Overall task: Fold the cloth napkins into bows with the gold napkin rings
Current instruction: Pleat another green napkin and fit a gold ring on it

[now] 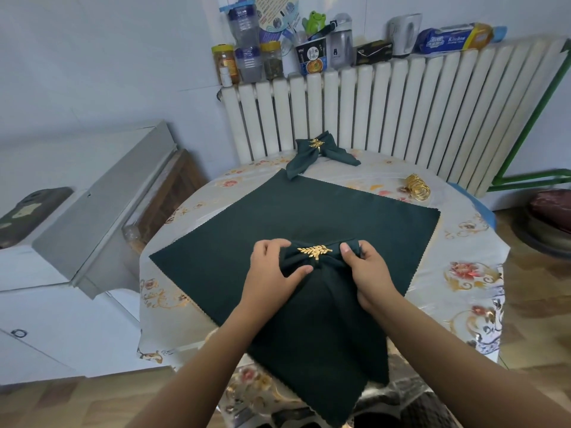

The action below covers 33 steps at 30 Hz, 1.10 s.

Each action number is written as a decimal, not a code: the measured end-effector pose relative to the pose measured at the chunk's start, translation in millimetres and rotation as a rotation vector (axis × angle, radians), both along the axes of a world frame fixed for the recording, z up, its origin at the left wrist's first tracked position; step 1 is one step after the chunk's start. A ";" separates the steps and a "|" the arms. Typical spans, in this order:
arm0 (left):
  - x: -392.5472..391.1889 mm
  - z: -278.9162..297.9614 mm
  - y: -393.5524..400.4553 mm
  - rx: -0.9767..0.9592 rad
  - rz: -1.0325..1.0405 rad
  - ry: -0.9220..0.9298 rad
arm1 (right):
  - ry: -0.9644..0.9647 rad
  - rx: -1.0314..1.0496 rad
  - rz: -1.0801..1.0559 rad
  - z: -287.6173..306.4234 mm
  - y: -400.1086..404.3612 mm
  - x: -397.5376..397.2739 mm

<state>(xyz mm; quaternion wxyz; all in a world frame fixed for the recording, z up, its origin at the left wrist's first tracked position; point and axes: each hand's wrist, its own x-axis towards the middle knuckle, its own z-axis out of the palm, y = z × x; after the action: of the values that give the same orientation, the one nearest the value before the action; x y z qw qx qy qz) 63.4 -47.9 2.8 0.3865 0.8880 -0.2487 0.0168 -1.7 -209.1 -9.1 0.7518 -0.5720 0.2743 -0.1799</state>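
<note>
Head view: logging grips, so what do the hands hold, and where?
Both hands, left and right, pinch the dark green cloth napkin at its bow loops beside the gold leaf napkin ring.

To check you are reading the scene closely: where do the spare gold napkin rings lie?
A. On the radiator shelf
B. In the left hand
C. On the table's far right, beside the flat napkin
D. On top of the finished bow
C: the spare gold rings sit piled on the table, right of the flat napkin.

On the bench (463,291) before you, a ringed napkin (321,304) lies atop a flat napkin (309,211); a finished bow (318,152) sits behind, spare rings (417,186) to the right.
</note>
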 end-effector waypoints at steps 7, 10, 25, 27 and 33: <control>3.4 -6.5 -6.2 -0.034 -0.003 0.026 | -0.006 0.049 -0.083 -10.6 6.2 8.8; 2.7 -10.5 -8.8 -0.067 -0.031 0.170 | -0.002 0.119 -0.106 -14.6 7.3 10.9; 7.4 -31.0 -14.0 -0.078 0.032 0.183 | 0.033 -0.807 0.008 -25.8 -2.8 4.3; 13.8 -35.5 -17.6 -0.066 0.033 0.292 | 0.056 -1.022 0.016 -33.5 -6.7 5.2; 35.8 -34.1 -22.3 0.049 -0.034 0.450 | 0.126 -1.314 0.253 -33.2 -13.6 4.8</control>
<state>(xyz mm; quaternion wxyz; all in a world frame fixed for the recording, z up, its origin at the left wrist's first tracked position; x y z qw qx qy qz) 99.2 -70.2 -31.3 0.4107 0.8741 -0.1717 -0.1942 3.1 -222.7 -42.3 0.2452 -0.9478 0.0820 -0.1865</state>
